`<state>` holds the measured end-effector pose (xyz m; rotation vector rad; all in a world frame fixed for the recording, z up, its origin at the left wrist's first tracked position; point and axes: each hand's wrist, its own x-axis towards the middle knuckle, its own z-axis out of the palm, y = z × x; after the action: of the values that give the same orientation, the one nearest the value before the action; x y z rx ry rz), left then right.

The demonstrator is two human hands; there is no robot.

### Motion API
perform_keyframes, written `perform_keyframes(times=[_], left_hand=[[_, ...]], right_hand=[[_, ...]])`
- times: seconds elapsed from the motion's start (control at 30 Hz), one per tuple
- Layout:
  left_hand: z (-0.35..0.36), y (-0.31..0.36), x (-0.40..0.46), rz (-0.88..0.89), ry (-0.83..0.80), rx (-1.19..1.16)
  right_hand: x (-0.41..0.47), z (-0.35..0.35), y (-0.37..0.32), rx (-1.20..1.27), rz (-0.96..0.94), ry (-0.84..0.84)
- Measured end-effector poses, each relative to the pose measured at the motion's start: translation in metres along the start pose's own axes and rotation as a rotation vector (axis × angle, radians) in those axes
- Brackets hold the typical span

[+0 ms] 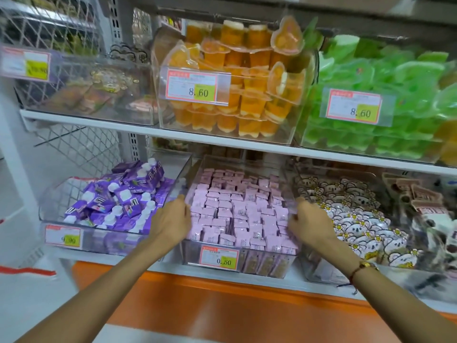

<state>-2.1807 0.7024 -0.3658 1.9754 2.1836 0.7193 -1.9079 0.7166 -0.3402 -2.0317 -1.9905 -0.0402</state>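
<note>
A clear plastic bin [262, 262] full of small pink sachets [235, 214] stands on the lower shelf, with a 0.50 price tag [219, 257] on its front. My left hand [173, 220] grips the bin's left wall, fingers curled over the rim. Over the right wall my right hand [309, 222] curls its fingers in the same way. Both arms reach in from below.
Left of it is a bin of purple pouches [118, 206], right a bin of koala-print packets [358, 219]. The upper shelf [222, 142] carries bins of orange jelly cups [237, 95] and green jelly cups [383, 100]. An orange base panel [222, 308] runs below.
</note>
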Motion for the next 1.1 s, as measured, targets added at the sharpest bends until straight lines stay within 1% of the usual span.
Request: perform_keyframes(times=[0.2,0.37,0.47,0.53,0.63,0.7,0.77,0.87,1.0,1.1], left_hand=[[-0.008,0.0,0.0,0.009,-0.02,-0.051],[-0.017,0.004,-0.004,0.032,0.046,-0.094],[-0.028,0.009,-0.005,0.071,0.088,-0.07],[-0.039,0.011,-0.004,0.098,0.101,-0.037],[-0.049,0.006,-0.017,0.133,0.041,-0.001],[-0.047,-0.003,-0.036,0.144,-0.011,0.001],[-0.042,-0.008,-0.053,0.142,-0.029,-0.019],[-0.035,-0.011,-0.059,0.16,0.019,-0.041],[-0.023,-0.01,-0.055,0.18,0.088,0.034],[-0.016,-0.007,-0.047,0.171,0.104,0.037]], right_hand=[[-0.003,-0.01,0.002,0.082,-0.042,0.003],[-0.006,-0.015,0.007,0.124,-0.063,0.076],[-0.007,-0.022,0.009,0.138,-0.089,0.123],[-0.006,-0.032,0.01,0.105,-0.091,0.149],[-0.02,-0.038,0.013,0.066,-0.105,0.106],[-0.042,-0.033,0.017,0.069,-0.122,0.065],[-0.06,-0.029,0.02,0.098,-0.122,0.05],[-0.065,-0.027,0.021,0.148,-0.097,0.085],[-0.057,-0.022,0.014,0.126,-0.119,0.084],[-0.049,-0.022,0.01,0.074,-0.13,0.059]])
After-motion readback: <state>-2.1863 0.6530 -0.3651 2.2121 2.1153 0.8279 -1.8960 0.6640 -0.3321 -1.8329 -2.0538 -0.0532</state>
